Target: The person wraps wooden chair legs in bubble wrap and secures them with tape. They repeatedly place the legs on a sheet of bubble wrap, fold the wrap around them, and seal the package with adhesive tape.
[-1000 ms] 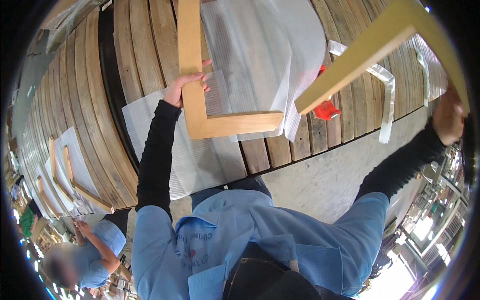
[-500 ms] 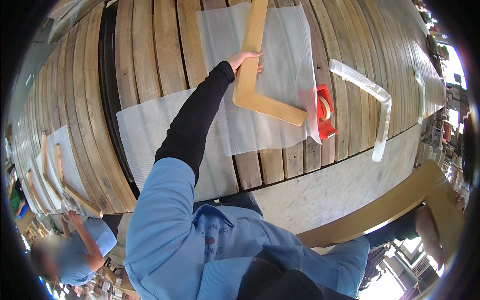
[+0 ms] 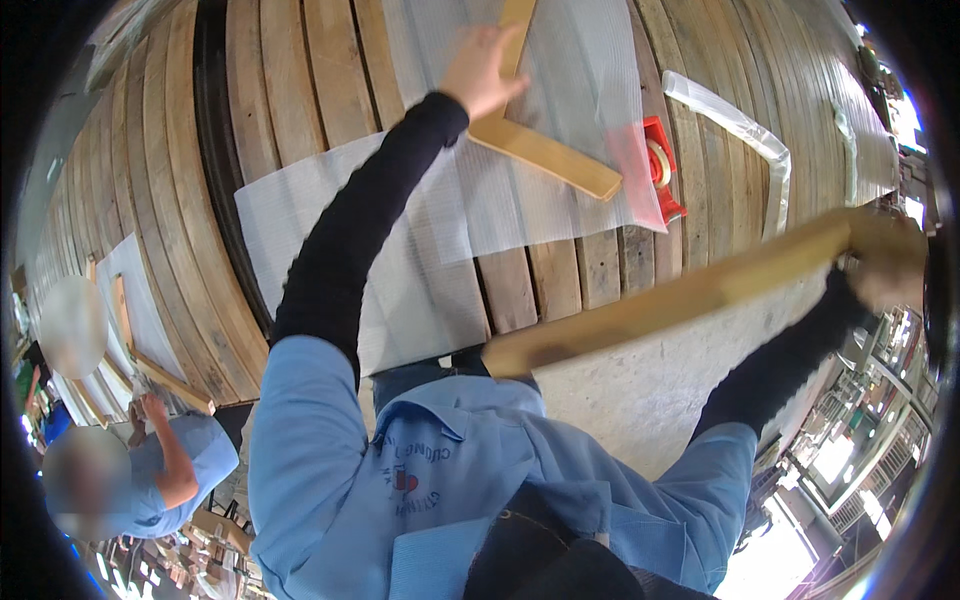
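Wooden piece (image 3: 668, 303) farther forward, bend at right fingers (image 3: 885, 283)

Open: bare slats of brown wooden desk (image 3: 298, 85), left of thin white foam sheet (image 3: 590, 100). Obstacles: red tape dispenser (image 3: 662, 165), sheet's right edge; angled plastic-wrapped bar (image 3: 735, 121) beyond; bent tan wooden piece (image 3: 660, 303) raised across near edge.

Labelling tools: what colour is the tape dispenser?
Tape dispenser: red, best seen in the head view.

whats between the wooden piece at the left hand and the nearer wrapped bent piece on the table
A red tape dispenser, part of the white sheet and some table slats, as the head view shows.
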{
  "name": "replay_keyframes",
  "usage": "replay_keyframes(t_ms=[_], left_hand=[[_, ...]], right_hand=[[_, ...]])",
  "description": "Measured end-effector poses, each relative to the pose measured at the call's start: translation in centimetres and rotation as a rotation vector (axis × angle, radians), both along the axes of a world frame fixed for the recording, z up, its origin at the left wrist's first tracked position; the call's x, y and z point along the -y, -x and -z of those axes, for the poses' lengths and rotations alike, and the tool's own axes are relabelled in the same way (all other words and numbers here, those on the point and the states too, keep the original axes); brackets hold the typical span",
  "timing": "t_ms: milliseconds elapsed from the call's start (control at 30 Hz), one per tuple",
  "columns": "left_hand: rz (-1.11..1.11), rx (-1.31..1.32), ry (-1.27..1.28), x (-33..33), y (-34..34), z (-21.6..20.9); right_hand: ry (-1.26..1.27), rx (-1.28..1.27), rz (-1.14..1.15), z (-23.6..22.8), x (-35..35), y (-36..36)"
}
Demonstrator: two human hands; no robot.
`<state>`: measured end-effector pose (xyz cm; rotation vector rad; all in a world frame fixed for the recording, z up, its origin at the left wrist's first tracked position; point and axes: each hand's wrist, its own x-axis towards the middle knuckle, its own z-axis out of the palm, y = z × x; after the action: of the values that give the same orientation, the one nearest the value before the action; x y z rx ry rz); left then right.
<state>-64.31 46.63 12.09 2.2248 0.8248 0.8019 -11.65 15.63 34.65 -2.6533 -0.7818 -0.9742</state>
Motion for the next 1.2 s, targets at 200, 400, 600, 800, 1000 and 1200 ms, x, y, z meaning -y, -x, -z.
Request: replay_keyframes(t_ms=[200,400,600,800,1000,1200], left_hand=[[0.108,0.304,0.539,19.7,11.4,-6.7],[-0.094,0.989,0.46,18.6,14.9,-13.9],[-0.285,0.786,0.474,15.3,22.0,-24.3],[-0.535,0.439,0.29,12.6,22.3,-23.2],[-0.459,0.2,-0.163,14.5,20.4,-19.8],[-1.102,-0.046,0.009,28.8,31.8,3.0]], right_hand=[[-0.052,-0.272,-0.334,5.4,-16.9,16.3],[0.063,-1.311,-0.87,20.1,-21.2,38.4],[0.602,-2.474,-1.173,12.3,-15.3,58.4],[-0.214,-1.817,-1.64,6.5,-12.0,59.2],[-0.395,-1.594,-1.069,13.0,-13.0,57.2],[-0.293,-1.505,-1.002,25.2,-14.3,51.4]])
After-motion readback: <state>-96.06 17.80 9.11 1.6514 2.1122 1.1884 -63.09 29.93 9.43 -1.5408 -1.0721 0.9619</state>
